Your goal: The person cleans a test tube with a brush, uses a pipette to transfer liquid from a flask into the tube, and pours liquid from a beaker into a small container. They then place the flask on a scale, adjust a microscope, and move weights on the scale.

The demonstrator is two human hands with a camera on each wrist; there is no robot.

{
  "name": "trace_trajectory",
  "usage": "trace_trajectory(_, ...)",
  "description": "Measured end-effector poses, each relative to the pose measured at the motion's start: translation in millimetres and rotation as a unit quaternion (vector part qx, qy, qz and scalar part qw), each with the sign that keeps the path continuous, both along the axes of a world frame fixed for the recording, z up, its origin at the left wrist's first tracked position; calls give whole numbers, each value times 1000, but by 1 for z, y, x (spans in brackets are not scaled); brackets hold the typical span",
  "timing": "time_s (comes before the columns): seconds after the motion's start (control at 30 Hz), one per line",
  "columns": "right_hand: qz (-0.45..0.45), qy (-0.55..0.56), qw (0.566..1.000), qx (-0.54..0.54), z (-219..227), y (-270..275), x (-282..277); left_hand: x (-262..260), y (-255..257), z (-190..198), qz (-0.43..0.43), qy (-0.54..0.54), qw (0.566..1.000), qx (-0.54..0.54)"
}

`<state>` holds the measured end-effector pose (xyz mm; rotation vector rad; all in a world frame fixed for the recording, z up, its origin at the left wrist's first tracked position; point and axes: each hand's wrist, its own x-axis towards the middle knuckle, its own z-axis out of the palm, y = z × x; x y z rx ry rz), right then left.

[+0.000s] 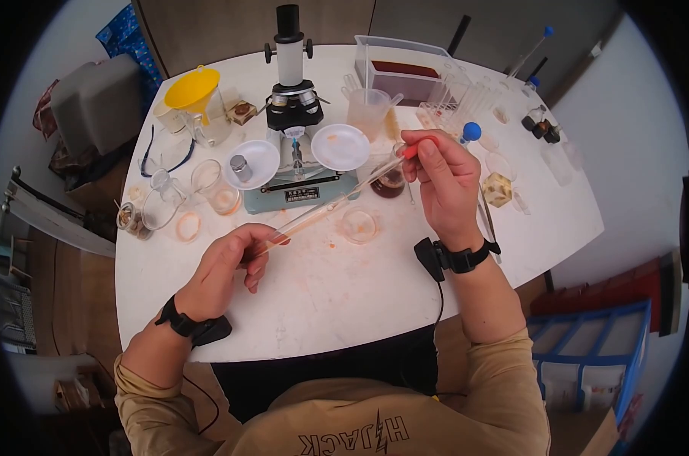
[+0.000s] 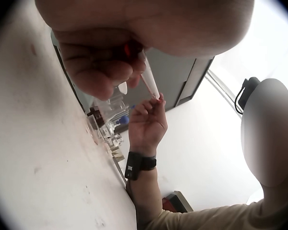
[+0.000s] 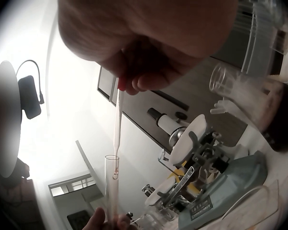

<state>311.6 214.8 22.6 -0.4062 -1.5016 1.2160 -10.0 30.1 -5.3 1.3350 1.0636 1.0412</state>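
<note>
My left hand point(image 1: 226, 262) grips the lower part of a clear glass test tube point(image 1: 310, 222), tilted up toward the right above the table. My right hand point(image 1: 447, 182) pinches the red rubber bulb point(image 1: 420, 149) of a glass dropper point(image 1: 382, 172) between thumb and fingers. In the right wrist view, the narrow tip of the dropper point(image 3: 118, 127) reaches just inside the mouth of the test tube point(image 3: 111, 184). Reddish colour shows at the tube's lower end beside my left fingers point(image 2: 98, 86) in the left wrist view.
Behind the hands stand a two-pan balance point(image 1: 300, 199) with a metal weight point(image 1: 240, 167) and a microscope point(image 1: 289, 68). A brown jar point(image 1: 390, 185), a petri dish point(image 1: 359, 226) and metal tweezers point(image 1: 486, 216) lie near the right hand. A yellow funnel point(image 1: 191, 91) sits back left.
</note>
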Motion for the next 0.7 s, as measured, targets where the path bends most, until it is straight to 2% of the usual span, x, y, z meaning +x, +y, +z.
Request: trace_trajectory(0.7, 2, 23, 1000, 12, 1, 5, 4, 0, 0, 1, -5, 2, 1000, 8)
